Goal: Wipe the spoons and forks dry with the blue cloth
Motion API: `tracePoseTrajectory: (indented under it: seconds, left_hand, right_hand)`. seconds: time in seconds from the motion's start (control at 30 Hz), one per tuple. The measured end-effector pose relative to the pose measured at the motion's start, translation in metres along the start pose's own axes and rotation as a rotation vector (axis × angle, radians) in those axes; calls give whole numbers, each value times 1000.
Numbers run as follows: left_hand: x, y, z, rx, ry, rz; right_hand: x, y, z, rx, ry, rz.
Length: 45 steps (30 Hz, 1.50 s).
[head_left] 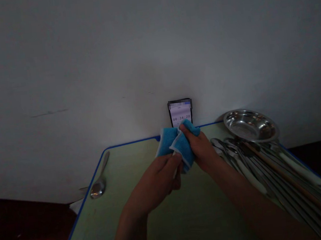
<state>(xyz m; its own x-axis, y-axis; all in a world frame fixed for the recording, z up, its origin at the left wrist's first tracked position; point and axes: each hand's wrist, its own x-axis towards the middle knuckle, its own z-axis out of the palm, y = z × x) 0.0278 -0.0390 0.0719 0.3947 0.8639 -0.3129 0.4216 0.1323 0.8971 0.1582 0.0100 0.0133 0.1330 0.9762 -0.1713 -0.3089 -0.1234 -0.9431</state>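
Note:
A blue cloth (183,148) with a pale edge is bunched up between my two hands over the table. My right hand (202,146) is closed on the cloth from the right, thumb on top. My left hand (163,173) is closed below and to the left of it, pinching a thin pale handle (175,172) that shows between the fingers. The cloth covers the far end of that handle, so I cannot tell what kind of utensil it is. A metal spoon (98,185) lies by the table's left edge, bowl towards me.
A pile of cutlery and long utensils (264,166) covers the right side of the green, blue-edged table (119,168). A shiny steel bowl (250,126) sits behind it at the back right. Against the wall (101,72) leans a phone (181,113) showing a timer.

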Motion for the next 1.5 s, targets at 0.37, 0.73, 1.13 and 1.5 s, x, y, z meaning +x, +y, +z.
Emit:
tracePoseTrajectory:
  seconds: [0.37,0.73,1.13,1.5]
  left_hand:
    - [6,-6,1,3,49,-4]
    - [-3,0,1,-32,-31,4]
    - [-4,-5,-13,-48,53,-17]
    - [-9,-8,-20,198,106,9]
  right_hand:
    - [-6,-9,6,260,-213,128]
    - [-6,-6,2,-28,-24,-68]
    - [-3,-34,-33,-130,-514,-10]
    - [-3,-36,-37,-420,-562,-76]
